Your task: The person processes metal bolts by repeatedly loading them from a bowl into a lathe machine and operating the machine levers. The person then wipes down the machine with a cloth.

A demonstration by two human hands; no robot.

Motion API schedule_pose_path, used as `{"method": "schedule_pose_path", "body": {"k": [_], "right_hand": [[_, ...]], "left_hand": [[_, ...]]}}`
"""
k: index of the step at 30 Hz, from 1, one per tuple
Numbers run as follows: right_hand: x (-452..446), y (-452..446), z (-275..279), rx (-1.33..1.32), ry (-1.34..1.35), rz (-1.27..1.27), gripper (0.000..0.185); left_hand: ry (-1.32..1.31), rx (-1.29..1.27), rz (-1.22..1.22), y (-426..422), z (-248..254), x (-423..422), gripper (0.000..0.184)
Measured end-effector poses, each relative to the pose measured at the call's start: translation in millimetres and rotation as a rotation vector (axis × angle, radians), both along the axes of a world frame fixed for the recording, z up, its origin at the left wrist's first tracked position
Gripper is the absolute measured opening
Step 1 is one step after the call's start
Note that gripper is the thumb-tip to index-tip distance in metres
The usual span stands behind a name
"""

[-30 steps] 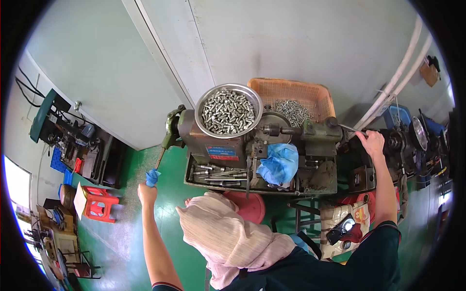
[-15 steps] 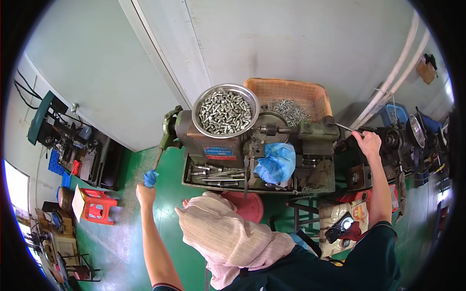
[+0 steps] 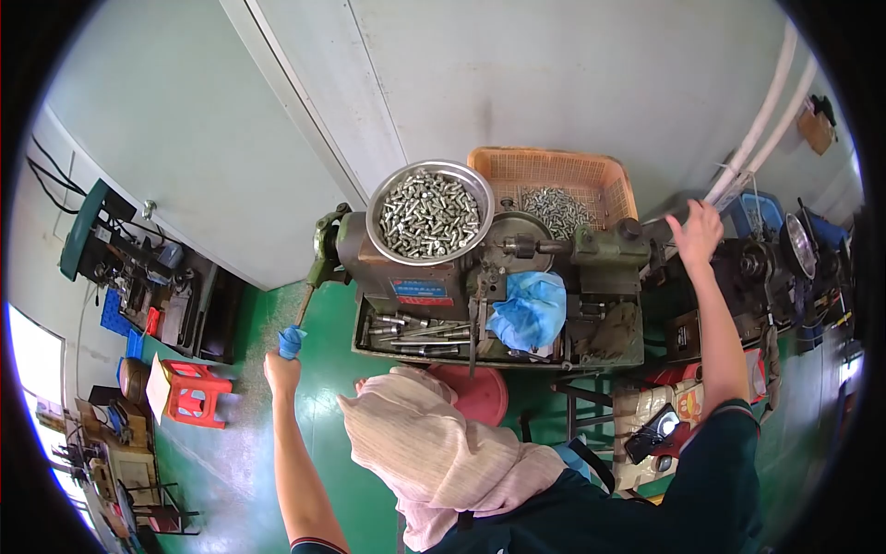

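Note:
My left hand [image 3: 282,371] is closed around the blue-wrapped end of a lever [image 3: 305,301] at the left of a small lathe-like machine [image 3: 420,286]. To the right of the machine, my right hand [image 3: 699,233] is raised with thumb and fingers apart, beside a thin metal rod [image 3: 653,221]. Nothing shows in its grasp. On top of the machine sits a steel bowl [image 3: 372,222] heaped with small metal parts [image 3: 429,214]. A blue cloth [image 3: 528,311] drapes over the machine's front, partly hiding it.
Behind the machine, an orange plastic basket [image 3: 544,164] holds more small metal parts. Metal rods [image 3: 429,337] lie in the machine's tray. A red stool [image 3: 196,395] stands at left, more machinery [image 3: 752,268] at right. Beige cloth [image 3: 434,434] covers the lower middle.
My right hand has opened off the metal rod and moved up slightly. My left hand stays on the lever's wrapped end. The whole view has shifted slightly.

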State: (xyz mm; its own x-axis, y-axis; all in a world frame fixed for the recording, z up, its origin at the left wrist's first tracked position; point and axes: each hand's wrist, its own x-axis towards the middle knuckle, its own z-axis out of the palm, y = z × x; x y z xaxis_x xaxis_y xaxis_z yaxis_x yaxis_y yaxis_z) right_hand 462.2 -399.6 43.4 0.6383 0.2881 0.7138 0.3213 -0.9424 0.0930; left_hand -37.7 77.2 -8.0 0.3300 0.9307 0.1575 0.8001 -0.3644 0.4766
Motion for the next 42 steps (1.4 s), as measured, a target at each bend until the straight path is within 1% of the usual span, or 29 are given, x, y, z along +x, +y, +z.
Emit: {"method": "schedule_pose_path", "body": {"k": [2,4,5,6,7,8,9,10,11,13,18,20,27,30,31,32,34,35,37,38,40,42], "right_hand": [[-0.9,54.3,7.3,0.115,-0.061,0.113,0.035],[-21.9,117.9,18.5,0.19,0.172,0.299,0.029],[-29.4,144.8,10.1,0.223,0.124,0.429,0.024],[-44.2,170.2,9.3,0.232,0.385,0.478,0.02],[-53.0,192.0,2.4,0.187,0.557,0.558,0.017],[-69.2,209.6,6.9,0.168,0.814,0.575,0.017],[-73.5,224.8,-5.6,0.239,0.988,0.693,0.017],[-76.9,234.6,-13.4,0.197,1.102,0.754,0.018],[-80.1,242.3,-18.4,0.167,1.123,0.823,0.018],[-84.7,246.2,-24.4,0.188,1.159,0.838,0.019],[-84.5,249.2,-36.3,0.264,1.259,0.881,0.019],[-85.8,247.9,-33.6,0.251,1.269,0.892,0.02],[-86.6,249.5,-34.2,0.214,1.264,0.911,0.019],[-85.9,248.9,-34.1,0.223,1.224,0.932,0.017],[-81.0,248.8,-39.8,0.237,1.216,0.957,0.015],[-79.3,245.0,-31.0,0.237,1.214,0.962,0.015],[-74.9,237.2,-7.8,0.062,1.05,0.849,0.011],[-73.4,237.6,-2.1,0.06,1.049,0.851,0.011],[-69.0,237.3,8.9,0.08,0.29,0.556,0.008],[-69.7,239.3,19.6,0.078,0.287,0.556,0.008],[-82.0,251.5,43.1,0.329,0.158,0.808,0.006],[-97.0,265.0,55.8,0.325,0.285,1.027,0.006]], "left_hand": [[-0.01,0.002,0.006,5.4,-6.9,-3.3,0.012],[-0.011,0.002,0.016,9.2,-11.7,-6.5,0.012],[-0.008,-0.007,0.018,9.7,-12.4,-6.7,0.012],[-0.005,-0.015,0.018,9.7,-11.5,-6.1,0.012],[0.002,-0.007,0.023,7.3,-8.6,-4.3,0.013],[0.005,0.0,0.023,8.4,-8.2,-4.9,0.013],[0.002,-0.019,0.014,10.2,-10.6,-6.4,0.013],[-0.002,-0.038,0.006,12.4,-13.6,-8.2,0.013],[0.007,-0.028,0.018,13.6,-15.8,-8.6,0.013],[-0.003,-0.027,0.039,14.5,-20.5,-9.9,0.012],[-0.032,-0.017,0.059,-12.8,-6.7,0.9,0.011],[0.003,-0.018,0.068,-21.0,-5.8,4.2,0.011],[-0.06,-0.073,0.104,-69.6,3.6,32.8,0.013],[-0.111,-0.067,0.106,-72.2,3.3,33.8,0.013],[-0.093,-0.082,0.115,-72.1,4.0,34.3,0.013],[-0.074,-0.097,0.126,-71.7,4.9,33.8,0.013],[-0.078,-0.081,0.119,-70.6,3.9,33.2,0.013],[-0.08,-0.071,0.108,-70.9,3.0,33.2,0.013],[-0.075,-0.081,0.115,-72.6,5.6,34.6,0.013],[-0.067,-0.087,0.121,-72.7,6.6,35.9,0.013],[-0.077,-0.085,0.117,-71.9,5.2,35.4,0.013],[-0.081,-0.082,0.111,-73.3,5.7,35.4,0.013]]}}
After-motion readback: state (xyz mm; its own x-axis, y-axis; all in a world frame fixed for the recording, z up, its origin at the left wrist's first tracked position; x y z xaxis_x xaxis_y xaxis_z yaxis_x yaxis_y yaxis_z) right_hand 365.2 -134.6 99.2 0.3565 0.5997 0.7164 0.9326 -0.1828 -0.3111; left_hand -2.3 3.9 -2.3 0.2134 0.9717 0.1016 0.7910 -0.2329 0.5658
